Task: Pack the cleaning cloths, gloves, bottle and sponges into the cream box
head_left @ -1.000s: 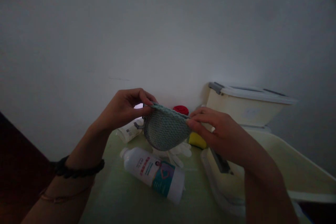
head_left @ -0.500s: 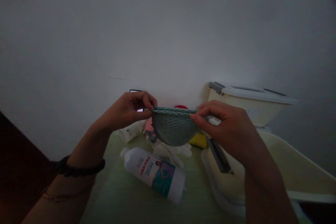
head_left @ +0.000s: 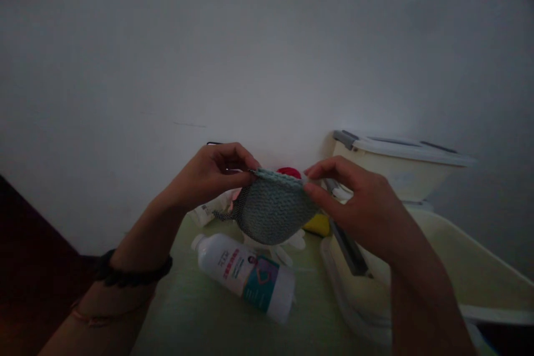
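A grey-green woven cloth (head_left: 277, 208) with a dark edging hangs folded between my two hands, over the table. It looks like a dishcloth, and a dark loop sticks out at its lower left. My left hand (head_left: 219, 172) pinches the upper left corner of its thicker top edge between thumb and fingers. At the upper right corner, my right hand (head_left: 354, 200) grips the same edge with thumb and forefinger. Below the cloth, a white bottle (head_left: 246, 278) with a red and teal label lies on its side. White gloves (head_left: 287, 250) lie partly hidden behind the cloth.
A lidded cream storage box (head_left: 400, 167) stands at the back right, by the wall. In front of it are an open cream bin (head_left: 471, 256) and a lid (head_left: 337, 289) with a grey clip. A yellow sponge-like item (head_left: 317, 225), a white tube (head_left: 204, 212) and a red item (head_left: 288, 172) lie behind.
The cloth now hangs a little lower and more tilted, its right end down. Its dark loop has come into view on the left. My left hand has shifted slightly to the right.
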Motion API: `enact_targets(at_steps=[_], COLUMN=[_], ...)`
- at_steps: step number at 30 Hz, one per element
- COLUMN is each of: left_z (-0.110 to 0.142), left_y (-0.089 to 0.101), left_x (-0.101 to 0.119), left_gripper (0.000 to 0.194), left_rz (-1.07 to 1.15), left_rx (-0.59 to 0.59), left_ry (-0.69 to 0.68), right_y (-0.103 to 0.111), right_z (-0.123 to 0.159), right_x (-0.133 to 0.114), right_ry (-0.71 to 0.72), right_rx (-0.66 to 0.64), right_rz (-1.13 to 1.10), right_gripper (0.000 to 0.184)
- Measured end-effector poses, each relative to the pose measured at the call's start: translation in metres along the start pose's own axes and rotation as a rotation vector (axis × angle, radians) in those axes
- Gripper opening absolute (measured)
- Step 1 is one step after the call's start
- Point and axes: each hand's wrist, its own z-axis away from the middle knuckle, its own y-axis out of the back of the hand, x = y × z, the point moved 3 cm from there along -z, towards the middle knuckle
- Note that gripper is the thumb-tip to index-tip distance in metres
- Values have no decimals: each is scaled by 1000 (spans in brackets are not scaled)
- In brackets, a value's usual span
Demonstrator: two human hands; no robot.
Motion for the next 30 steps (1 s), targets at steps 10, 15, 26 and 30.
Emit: enact_targets(at_steps=[10,15,26,30], left_z=[2,2,9,8], left_y=[-32,-32,-21,-22], left_x=[10,6,11,14], left_gripper=[8,18,15,12], left_rz=[-32,-2,-348,-470], left_rx=[-184,-171,-269,-267], left_ry=[0,-29,-122,-181], right_y=[-18,-20,-7,-5], right_z=[-2,-5,-4,-2], right_x=[-8,5,7,3], right_ry=[48,9,-28,-63], right_rx=[-164,-155,73,91], right_rz=[-235,-361,-432,-449], right_gripper=[7,6,8,11])
